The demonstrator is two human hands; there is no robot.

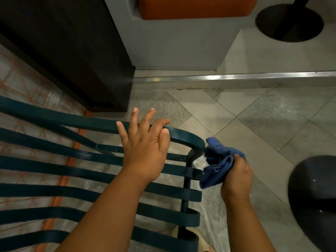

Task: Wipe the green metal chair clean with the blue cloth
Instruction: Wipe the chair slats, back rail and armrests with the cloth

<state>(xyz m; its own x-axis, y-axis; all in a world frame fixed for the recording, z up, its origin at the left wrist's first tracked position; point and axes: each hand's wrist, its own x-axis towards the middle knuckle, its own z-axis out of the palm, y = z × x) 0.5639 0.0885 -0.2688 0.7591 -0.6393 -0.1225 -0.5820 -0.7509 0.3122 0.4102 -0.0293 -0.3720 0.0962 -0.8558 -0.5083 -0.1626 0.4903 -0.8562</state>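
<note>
The green metal chair [54,170] fills the left and lower part of the view, its dark green slats running left to right and ending in a curved frame bar at the right. My left hand [145,142] is spread over the top bar near that curved corner, fingers apart, holding nothing. My right hand [238,177] is just to the right of the chair's frame and grips the bunched blue cloth [218,160]. The cloth touches or nearly touches the chair's curved corner.
A dark cabinet [72,51] stands behind the chair. A grey plinth with an orange cushion [190,8] is at the top. Two black round table bases sit at top right [289,22] and lower right [314,197]. Thin plastic sheeting [209,211] lies on the tiled floor.
</note>
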